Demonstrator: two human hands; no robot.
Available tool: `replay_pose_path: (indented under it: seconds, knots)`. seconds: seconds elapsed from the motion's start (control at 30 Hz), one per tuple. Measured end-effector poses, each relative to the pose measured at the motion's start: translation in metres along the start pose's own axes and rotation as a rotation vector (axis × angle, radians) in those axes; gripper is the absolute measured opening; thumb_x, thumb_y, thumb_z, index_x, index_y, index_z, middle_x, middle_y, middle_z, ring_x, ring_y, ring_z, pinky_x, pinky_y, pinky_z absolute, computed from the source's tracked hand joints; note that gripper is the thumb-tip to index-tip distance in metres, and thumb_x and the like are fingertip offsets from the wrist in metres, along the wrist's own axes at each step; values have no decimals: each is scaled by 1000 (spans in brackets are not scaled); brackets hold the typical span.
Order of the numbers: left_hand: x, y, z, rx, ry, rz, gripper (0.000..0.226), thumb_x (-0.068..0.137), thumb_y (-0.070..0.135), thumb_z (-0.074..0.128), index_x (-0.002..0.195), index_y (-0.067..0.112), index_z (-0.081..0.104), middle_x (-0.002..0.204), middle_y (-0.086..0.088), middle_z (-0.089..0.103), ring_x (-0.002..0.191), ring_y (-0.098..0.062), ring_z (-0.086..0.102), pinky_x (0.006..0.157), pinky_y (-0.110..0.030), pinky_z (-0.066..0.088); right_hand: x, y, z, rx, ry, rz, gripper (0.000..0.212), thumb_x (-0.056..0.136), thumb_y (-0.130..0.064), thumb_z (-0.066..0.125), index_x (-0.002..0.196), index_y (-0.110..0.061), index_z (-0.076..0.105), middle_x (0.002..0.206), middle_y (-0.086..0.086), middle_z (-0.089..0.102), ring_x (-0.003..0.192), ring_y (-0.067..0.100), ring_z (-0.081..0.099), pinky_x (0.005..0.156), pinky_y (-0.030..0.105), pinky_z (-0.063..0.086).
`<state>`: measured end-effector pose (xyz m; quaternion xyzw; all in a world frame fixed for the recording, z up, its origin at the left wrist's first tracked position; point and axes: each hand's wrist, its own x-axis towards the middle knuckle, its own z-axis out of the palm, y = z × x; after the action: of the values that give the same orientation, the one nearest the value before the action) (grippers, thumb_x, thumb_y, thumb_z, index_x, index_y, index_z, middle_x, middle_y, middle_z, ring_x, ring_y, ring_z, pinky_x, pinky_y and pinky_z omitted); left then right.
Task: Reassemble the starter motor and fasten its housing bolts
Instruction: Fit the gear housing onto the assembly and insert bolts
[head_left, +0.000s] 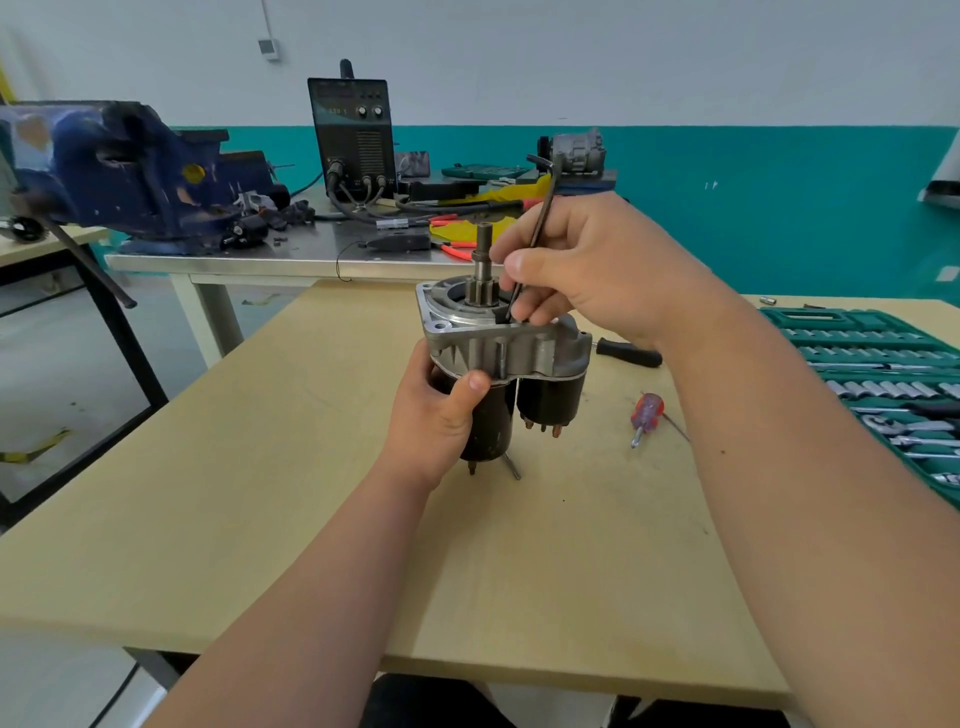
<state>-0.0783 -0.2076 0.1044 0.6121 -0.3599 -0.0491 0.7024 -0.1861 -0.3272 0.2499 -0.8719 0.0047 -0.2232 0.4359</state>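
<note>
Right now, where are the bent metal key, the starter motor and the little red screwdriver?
hex key (549, 197), head view, on its shaft just below the bend.
starter motor (519, 351), head view, on its grey metal housing.
red screwdriver (645, 411), head view, on its handle.

There is one motor (498, 348), one key (545, 208), two hands (436, 410) (597, 270), two screwdrivers (628, 353) (647, 413), one blue vise (119, 166) and one black welder (353, 135).

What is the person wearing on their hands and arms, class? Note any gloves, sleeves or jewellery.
Nothing visible. The left hand and right hand are bare: no gloves or rings. The left forearm and right forearm are uncovered to the frame edge, with no sleeve, watch or wristband in view. The thumbnails are short.
</note>
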Motion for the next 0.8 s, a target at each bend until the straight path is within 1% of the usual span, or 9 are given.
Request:
replay_pose_path:
  seconds: [0.07,0.17,0.23,0.33,0.43,0.5,0.63,0.73,0.8]
  knots:
    - [-1,-1,-1,6,-2,-8,70,58,71,68,116,35,52,109,20,64,108,-4,60,88,-23,52,2,-2,0,-20,-3,-6,15,91,-12,62,87,-25,68,73,-8,72,66,10,71,57,19,55]
    - [0,0,0,15,-3,-22,54,64,60,62,112,38,52,103,24,64,103,0,61,79,-18,51,8,-2,7,-195,97,-57,10,87,-23,68,81,-30,66,62,-13,68,56,2,66,50,16,53]
    - [1,0,1,24,-10,-12,50,66,57,62,111,38,53,99,27,65,100,1,62,75,-15,50,11,1,14,-300,185,-103,8,84,-31,70,78,-30,65,52,-24,59,48,-5,57,45,7,43]
    - [1,0,3,34,-16,-11,47,66,54,62,109,39,53,98,27,64,99,2,62,73,-13,50,10,8,20,-340,258,-156,11,85,-37,68,80,-27,68,49,-16,52,49,-4,48,46,7,37]
    - [1,0,3,31,-16,-8,48,65,55,62,109,38,53,98,27,65,99,1,62,73,-15,51,5,7,14,-234,179,-95,15,93,-36,58,85,-27,68,55,-13,61,49,-4,54,44,8,40]
    - [0,-1,2,27,-10,-8,50,65,56,61,110,37,53,100,26,65,102,-1,62,76,-17,51,2,3,6,-199,66,-34,16,96,-32,52,88,-32,66,68,-12,68,57,0,64,51,11,49]
    - [0,-1,-1,13,-2,-1,57,65,59,61,116,36,52,111,18,63,110,-2,59,86,-18,50,2,-1,-4,-14,-68,8,15,93,-12,58,92,-24,67,81,-5,71,71,10,71,59,17,54]
    - [0,1,-1,14,6,-3,56,66,57,60,116,34,53,111,17,64,108,-2,59,84,-16,49,3,-2,-1,-96,-7,0,6,91,-16,63,87,-17,68,72,-1,71,65,9,70,55,21,57]
    - [0,1,-1,12,-5,1,53,67,55,61,115,33,53,105,22,65,105,0,60,79,-13,49,6,1,7,-290,124,-23,20,87,-32,68,76,-15,64,61,-1,67,55,8,67,51,25,57]
